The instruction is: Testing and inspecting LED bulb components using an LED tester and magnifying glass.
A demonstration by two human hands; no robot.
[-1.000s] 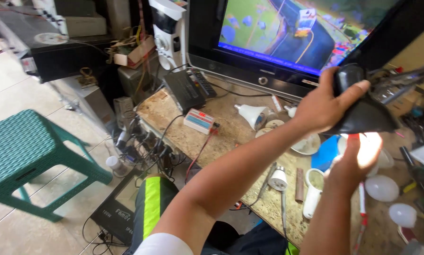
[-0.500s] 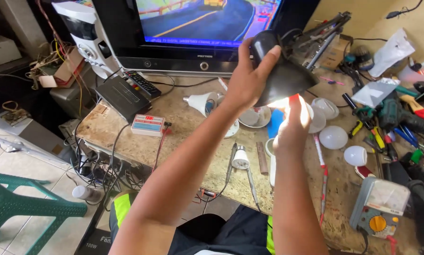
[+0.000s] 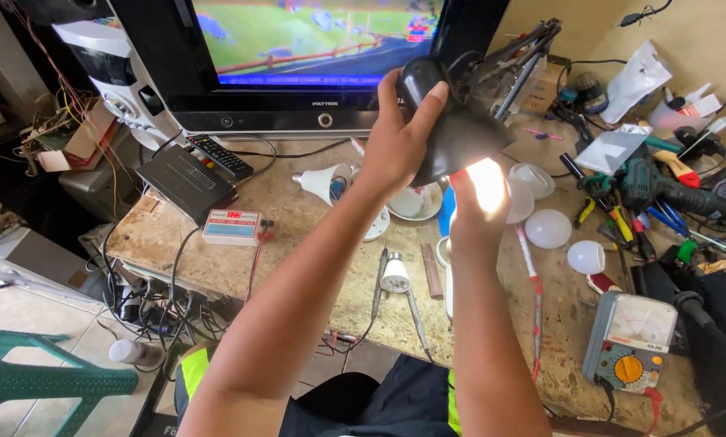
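My left hand (image 3: 395, 142) grips the black shade of a desk lamp (image 3: 448, 133) from the left, above the workbench. My right hand (image 3: 476, 214) reaches up under the shade with its fingers around a lit bulb (image 3: 488, 184) that glares white. The bulb's base is hidden inside the shade. The lamp's jointed metal arm (image 3: 513, 57) runs up to the right behind it. Below the hands lie white bulb domes (image 3: 547, 228) and a bulb base (image 3: 394, 273) on the stone benchtop (image 3: 298, 243).
A television (image 3: 314, 57) plays at the back. A remote (image 3: 220, 156), a black box (image 3: 186, 183) and a small white-and-red tester (image 3: 232, 226) sit left. A green drill (image 3: 654, 184), pliers and an analog multimeter (image 3: 630, 340) crowd the right. A green plastic stool (image 3: 31, 380) stands lower left.
The view has swung right and nearer to the bench. Both hands stay on the lamp shade and bulb, now centred in front of the television; the bulb stays lit.
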